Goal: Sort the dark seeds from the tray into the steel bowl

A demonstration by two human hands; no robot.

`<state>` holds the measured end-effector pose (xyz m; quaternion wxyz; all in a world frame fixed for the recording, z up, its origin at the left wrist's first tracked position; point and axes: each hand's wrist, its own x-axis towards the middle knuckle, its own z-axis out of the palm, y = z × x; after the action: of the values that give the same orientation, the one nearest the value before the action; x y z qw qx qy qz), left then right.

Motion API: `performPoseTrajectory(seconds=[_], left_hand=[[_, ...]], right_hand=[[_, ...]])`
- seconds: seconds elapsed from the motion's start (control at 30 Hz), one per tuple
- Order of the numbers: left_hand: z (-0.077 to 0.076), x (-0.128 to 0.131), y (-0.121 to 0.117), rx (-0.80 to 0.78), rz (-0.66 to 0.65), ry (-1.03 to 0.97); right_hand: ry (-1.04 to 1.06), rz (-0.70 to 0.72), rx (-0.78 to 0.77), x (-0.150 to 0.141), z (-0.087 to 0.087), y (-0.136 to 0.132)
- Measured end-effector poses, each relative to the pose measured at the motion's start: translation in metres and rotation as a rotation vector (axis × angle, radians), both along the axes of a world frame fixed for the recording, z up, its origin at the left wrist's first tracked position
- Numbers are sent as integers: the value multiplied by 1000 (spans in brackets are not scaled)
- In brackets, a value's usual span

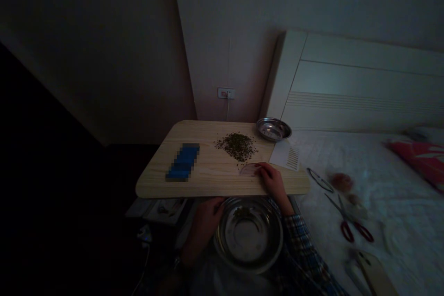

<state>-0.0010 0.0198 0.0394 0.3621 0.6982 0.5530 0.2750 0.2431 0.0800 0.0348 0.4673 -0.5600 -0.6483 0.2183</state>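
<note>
A loose pile of small green beans or seeds point(237, 145) is spread on the light wooden tabletop point(208, 188). My right hand point(272, 179) rests on the table just in front of the pile, its fingers pinching a thin, clear, rounded piece of plastic point(247, 170). Below the table's near edge, a large steel bowl point(249, 259) sits on my lap with a few beans at its far inner side. My left hand point(206, 219) grips the left rim of that bowl near the table edge; some of its fingers are hidden.
A smaller steel bowl point(274, 130) and a white card with a row of slits point(286, 155) occupy the right end of the table. At the left lies a blurred-out blue item point(183, 163). Red-handled scissors point(347, 222) and a phone point(374, 273) lie on the bed.
</note>
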Motion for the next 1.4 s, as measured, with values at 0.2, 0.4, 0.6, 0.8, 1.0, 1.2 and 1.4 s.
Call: performPoseTrajectory(seconds=[0.2, 0.4, 0.6, 0.8, 1.0, 1.2, 1.4], left_hand=[[-8, 1, -1, 16, 22, -17], [-8, 2, -2, 19, 18, -28], [-6, 4, -3, 20, 19, -9], [-8, 5, -3, 26, 27, -48], [-3, 3, -3, 17, -7, -61], [-2, 2, -5, 33, -2, -67], [-2, 0, -5, 20, -2, -47]], right_hand=[[-9, -37, 34, -1, 0, -1], [-18, -119, 20, 7, -3, -20], [-15, -226, -2, 18, -3, -45], [40, 13, -105, 10, 5, -70], [130, 69, -148, 8, 10, -83], [231, -68, -80, 13, 9, -67], [249, -53, -63, 12, 6, -46]])
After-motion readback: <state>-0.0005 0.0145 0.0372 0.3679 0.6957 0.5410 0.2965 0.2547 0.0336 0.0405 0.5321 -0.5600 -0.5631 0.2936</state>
